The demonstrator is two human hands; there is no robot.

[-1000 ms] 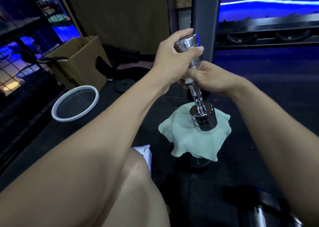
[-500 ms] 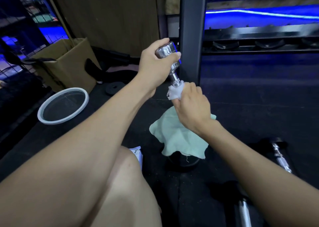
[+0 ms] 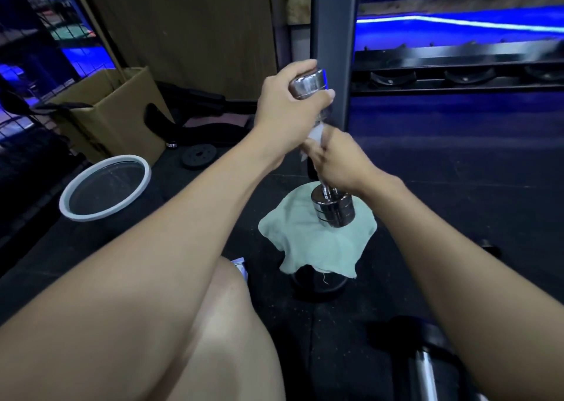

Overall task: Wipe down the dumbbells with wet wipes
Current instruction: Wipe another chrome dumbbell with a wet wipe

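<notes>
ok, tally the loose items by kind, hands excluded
dumbbell: 2, second at bottom edge
wipe: 1
green cloth: 1
basin: 1
cardboard box: 1
weight plate: 1
wipes pack: 1
Total: 8

The dumbbell (image 3: 331, 208) is shiny chrome silver. The wipe (image 3: 316, 135) is white. The cloth (image 3: 305, 242) is pale mint green. The basin (image 3: 105, 187) has a white rim. The cardboard box (image 3: 122, 110) is brown. The floor (image 3: 457, 187) is black.
</notes>
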